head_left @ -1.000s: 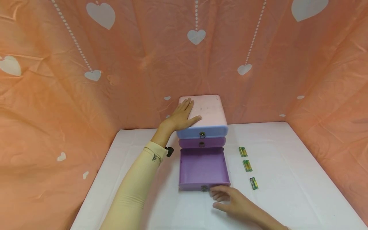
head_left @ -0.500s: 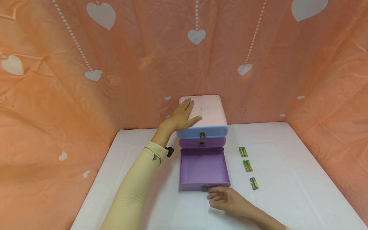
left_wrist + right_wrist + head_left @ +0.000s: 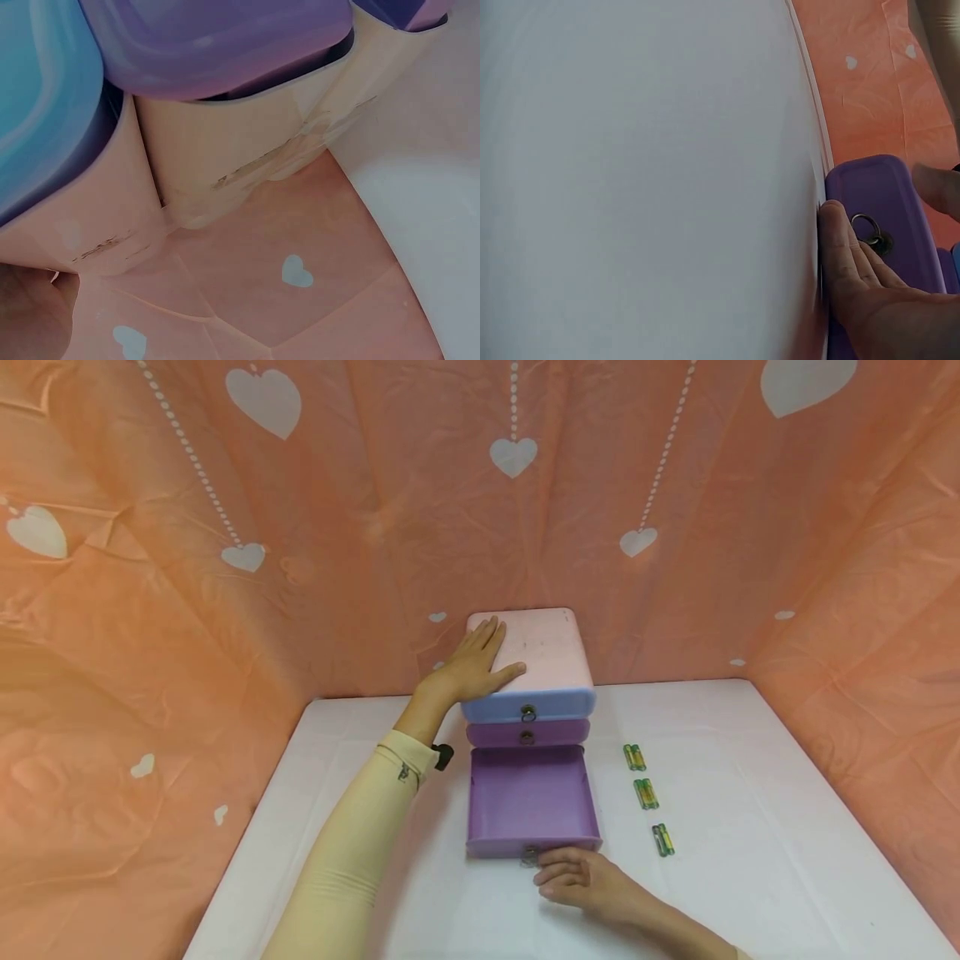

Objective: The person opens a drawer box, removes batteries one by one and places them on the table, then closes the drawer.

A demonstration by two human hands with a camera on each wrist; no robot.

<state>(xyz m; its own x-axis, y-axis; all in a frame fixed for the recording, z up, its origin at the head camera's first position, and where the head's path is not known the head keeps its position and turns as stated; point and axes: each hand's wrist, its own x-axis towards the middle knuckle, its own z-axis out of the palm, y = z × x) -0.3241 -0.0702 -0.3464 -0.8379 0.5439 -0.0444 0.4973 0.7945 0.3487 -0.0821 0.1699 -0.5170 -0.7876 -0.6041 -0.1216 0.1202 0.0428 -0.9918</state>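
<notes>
A small pink drawer cabinet (image 3: 536,647) stands at the back of the table. My left hand (image 3: 471,668) rests flat on its top, fingers spread. Below the top are a blue drawer (image 3: 555,704) and a purple middle drawer (image 3: 558,732), each with a ring pull. The purple bottom drawer (image 3: 534,802) is pulled far out, and nothing lies in it. At its front, my right hand (image 3: 588,883) has its fingertips beside the metal ring pull (image 3: 866,223). In the right wrist view those fingers are fairly straight, lying along the drawer front without gripping the ring.
Three pairs of green-and-yellow batteries (image 3: 645,793) lie in a row on the white table (image 3: 750,827), right of the cabinet. An orange cloth (image 3: 390,527) with white hearts hangs behind and at both sides.
My right hand has shifted slightly left along the bottom drawer's front to its ring pull, and the thumb has moved closer to the fingers. My left hand stays on the cabinet top.
</notes>
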